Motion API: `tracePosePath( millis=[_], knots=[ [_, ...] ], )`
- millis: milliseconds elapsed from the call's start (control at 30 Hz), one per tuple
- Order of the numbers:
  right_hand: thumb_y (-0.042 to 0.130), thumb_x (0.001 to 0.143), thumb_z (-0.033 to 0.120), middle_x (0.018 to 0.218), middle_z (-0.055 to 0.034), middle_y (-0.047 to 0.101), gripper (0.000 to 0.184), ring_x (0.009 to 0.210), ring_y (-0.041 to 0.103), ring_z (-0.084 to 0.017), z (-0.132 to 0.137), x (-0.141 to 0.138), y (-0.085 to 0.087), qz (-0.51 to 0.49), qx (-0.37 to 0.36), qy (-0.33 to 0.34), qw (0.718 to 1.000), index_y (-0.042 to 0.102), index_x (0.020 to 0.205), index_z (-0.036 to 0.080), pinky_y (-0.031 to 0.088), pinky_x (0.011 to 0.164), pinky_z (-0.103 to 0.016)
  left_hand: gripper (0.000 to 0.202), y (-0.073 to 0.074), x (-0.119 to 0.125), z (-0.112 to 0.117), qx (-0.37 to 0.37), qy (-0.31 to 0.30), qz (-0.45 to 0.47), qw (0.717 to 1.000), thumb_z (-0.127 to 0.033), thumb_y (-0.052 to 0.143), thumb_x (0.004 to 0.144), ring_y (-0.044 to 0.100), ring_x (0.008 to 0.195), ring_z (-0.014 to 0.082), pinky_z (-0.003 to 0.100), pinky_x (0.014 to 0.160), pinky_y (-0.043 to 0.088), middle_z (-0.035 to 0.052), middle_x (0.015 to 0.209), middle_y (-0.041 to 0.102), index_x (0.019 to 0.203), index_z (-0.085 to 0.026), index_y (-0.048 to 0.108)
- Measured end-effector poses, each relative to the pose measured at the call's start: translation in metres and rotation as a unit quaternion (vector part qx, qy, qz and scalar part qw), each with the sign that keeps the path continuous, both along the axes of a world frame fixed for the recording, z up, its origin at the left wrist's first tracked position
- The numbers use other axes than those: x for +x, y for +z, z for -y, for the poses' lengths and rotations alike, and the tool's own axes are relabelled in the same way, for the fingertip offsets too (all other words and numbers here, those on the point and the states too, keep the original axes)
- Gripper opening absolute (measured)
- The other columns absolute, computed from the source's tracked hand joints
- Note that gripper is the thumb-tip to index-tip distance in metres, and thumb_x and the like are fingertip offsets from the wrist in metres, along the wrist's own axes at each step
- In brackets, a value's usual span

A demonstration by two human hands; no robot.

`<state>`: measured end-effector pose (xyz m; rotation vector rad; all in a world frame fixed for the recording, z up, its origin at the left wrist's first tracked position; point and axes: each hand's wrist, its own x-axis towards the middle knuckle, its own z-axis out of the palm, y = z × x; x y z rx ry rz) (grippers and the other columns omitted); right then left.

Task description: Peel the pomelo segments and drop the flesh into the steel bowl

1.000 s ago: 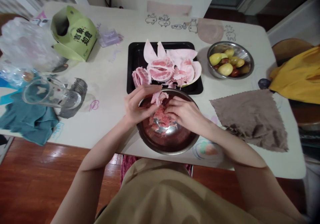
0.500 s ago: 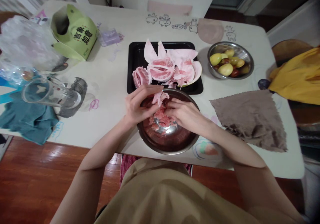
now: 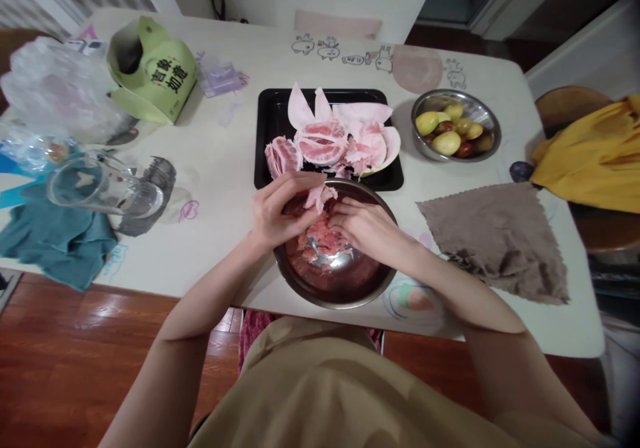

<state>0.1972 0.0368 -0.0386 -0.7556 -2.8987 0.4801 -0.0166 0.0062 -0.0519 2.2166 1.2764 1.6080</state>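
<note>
Over the left rim of a metal bowl, my left hand is closed on a pale pink piece of pomelo membrane. My right hand reaches into the bowl from the right, its fingers bent down at the red pomelo pulp; its fingertips are hidden, so what they pinch cannot be made out. Just beyond the bowl, a black tray bears peeled pomelo segments and thick rind pieces.
A steel bowl of small fruit stands right of the tray, behind a brown cloth. To the left are a glass pitcher, a teal cloth, a green paper box and a clear plastic bag.
The view has shifted slightly. Both hands stay in nearly the same place over the bowl, and the pink membrane is still in my left hand.
</note>
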Motion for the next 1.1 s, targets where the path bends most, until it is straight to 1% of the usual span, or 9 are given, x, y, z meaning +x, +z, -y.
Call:
tracePosePath(
  millis=[133, 300, 433, 567, 633, 733, 867, 967, 1100],
  knots=[
    [0.057, 0.094, 0.009, 0.111, -0.0115, 0.074, 0.018, 0.114, 0.064, -0.028, 0.0, -0.002, 0.001, 0.031, -0.009, -0.007, 0.999, 0.074, 0.096, 0.015, 0.049, 0.093, -0.039, 0.029, 0.003, 0.0, -0.002, 0.036, -0.023, 0.002, 0.999, -0.019, 0.072, 0.088, 0.074, 0.096, 0.0157, 0.026, 0.084, 0.062, 0.0046, 0.106, 0.078, 0.116, -0.02, 0.069],
    [0.057, 0.097, 0.014, 0.114, -0.012, 0.074, 0.017, 0.115, 0.064, -0.028, 0.003, -0.005, 0.001, 0.055, 0.012, -0.01, 0.998, 0.074, 0.097, 0.014, 0.048, 0.092, -0.038, 0.03, 0.003, -0.001, -0.003, 0.039, -0.034, -0.004, 0.999, -0.018, 0.073, 0.088, 0.074, 0.099, 0.0154, 0.026, 0.088, 0.061, 0.0042, 0.108, 0.078, 0.118, -0.021, 0.068],
    [0.058, 0.097, 0.013, 0.116, -0.0129, 0.074, 0.017, 0.113, 0.066, -0.029, 0.009, -0.008, 0.004, 0.091, 0.031, -0.025, 0.995, 0.074, 0.1, 0.013, 0.048, 0.086, -0.038, 0.029, 0.001, 0.0, -0.002, 0.036, -0.021, -0.006, 0.999, -0.021, 0.071, 0.09, 0.074, 0.098, 0.0153, 0.025, 0.085, 0.062, 0.0036, 0.107, 0.077, 0.118, -0.022, 0.068],
    [0.059, 0.094, 0.01, 0.115, -0.0146, 0.074, 0.016, 0.109, 0.067, -0.029, 0.01, -0.01, 0.009, 0.114, 0.033, -0.031, 0.992, 0.073, 0.102, 0.01, 0.045, 0.082, -0.036, 0.028, 0.002, 0.001, -0.003, 0.047, -0.013, -0.013, 0.999, -0.018, 0.071, 0.088, 0.074, 0.095, 0.0158, 0.025, 0.081, 0.063, 0.0041, 0.105, 0.078, 0.116, -0.02, 0.069],
    [0.061, 0.092, 0.011, 0.113, -0.0145, 0.074, 0.013, 0.108, 0.067, -0.028, 0.007, -0.008, 0.009, 0.107, 0.018, -0.027, 0.994, 0.072, 0.099, 0.011, 0.044, 0.081, -0.035, 0.029, 0.002, 0.001, -0.003, 0.05, -0.015, -0.016, 0.998, -0.017, 0.071, 0.087, 0.074, 0.094, 0.0158, 0.025, 0.079, 0.063, 0.0041, 0.105, 0.078, 0.116, -0.02, 0.069],
    [0.063, 0.09, 0.011, 0.108, -0.0111, 0.075, 0.009, 0.102, 0.068, -0.026, -0.001, -0.004, 0.008, 0.079, -0.016, -0.034, 0.996, 0.071, 0.094, 0.014, 0.041, 0.079, -0.033, 0.029, 0.002, 0.0, -0.003, 0.05, -0.017, -0.017, 0.998, -0.018, 0.071, 0.087, 0.074, 0.094, 0.0154, 0.024, 0.079, 0.063, 0.0047, 0.106, 0.078, 0.116, -0.019, 0.069],
    [0.057, 0.094, 0.015, 0.1, -0.0072, 0.075, 0.012, 0.092, 0.067, -0.022, -0.013, 0.003, 0.004, 0.031, -0.078, -0.058, 0.995, 0.069, 0.095, 0.018, 0.039, 0.075, -0.031, 0.029, 0.001, -0.001, -0.003, 0.047, -0.015, -0.018, 0.999, -0.021, 0.071, 0.088, 0.074, 0.093, 0.016, 0.026, 0.079, 0.063, 0.0056, 0.107, 0.078, 0.117, -0.019, 0.069],
    [0.053, 0.098, 0.019, 0.099, -0.0069, 0.074, 0.016, 0.09, 0.066, -0.021, -0.018, 0.006, 0.0, -0.009, -0.12, -0.055, 0.991, 0.069, 0.099, 0.018, 0.04, 0.078, -0.03, 0.029, 0.0, -0.001, -0.003, 0.047, -0.013, -0.024, 0.999, -0.022, 0.071, 0.089, 0.073, 0.092, 0.0161, 0.026, 0.079, 0.064, 0.0054, 0.106, 0.078, 0.117, -0.019, 0.069],
    [0.052, 0.098, 0.019, 0.099, -0.0084, 0.075, 0.019, 0.09, 0.067, -0.021, -0.021, 0.007, -0.004, -0.038, -0.155, -0.065, 0.985, 0.07, 0.1, 0.017, 0.042, 0.081, -0.031, 0.027, 0.0, -0.001, -0.003, 0.047, -0.009, -0.029, 0.998, -0.024, 0.07, 0.09, 0.074, 0.092, 0.0166, 0.027, 0.08, 0.064, 0.0061, 0.106, 0.078, 0.117, -0.019, 0.069]
  ],
)
